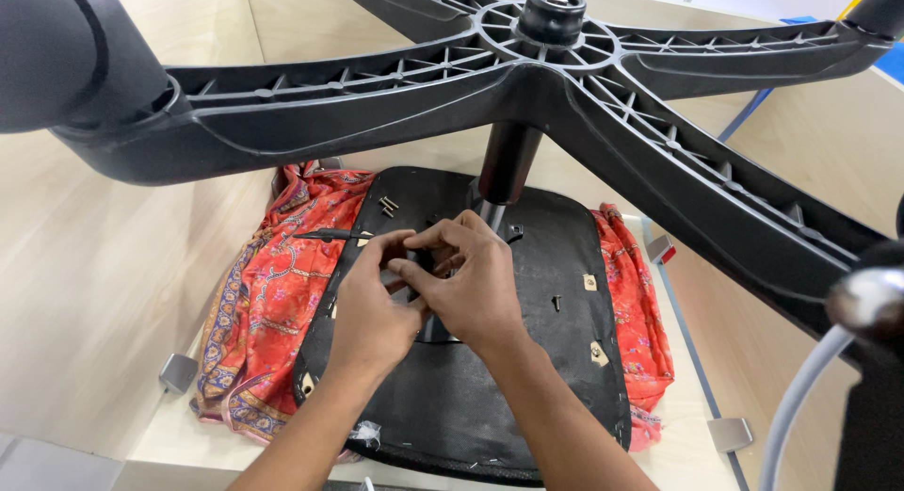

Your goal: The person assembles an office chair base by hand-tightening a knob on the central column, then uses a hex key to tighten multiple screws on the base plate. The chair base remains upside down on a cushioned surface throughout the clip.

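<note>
Pinching a small dark fitting [421, 265] between both sets of fingers, my left hand [372, 307] and right hand [476, 284] meet at the upturned chair seat's [527, 359] centre, six o'clock from the gas column [507, 161]. It seems stiff, light, best gripped by its edges. A red patterned cloth [273, 303] lies at nine o'clock.

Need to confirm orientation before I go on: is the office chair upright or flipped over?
Flipped over. The seat underside faces up on the red cloth, and the star base with its ribbed underside rises toward the camera.
</note>
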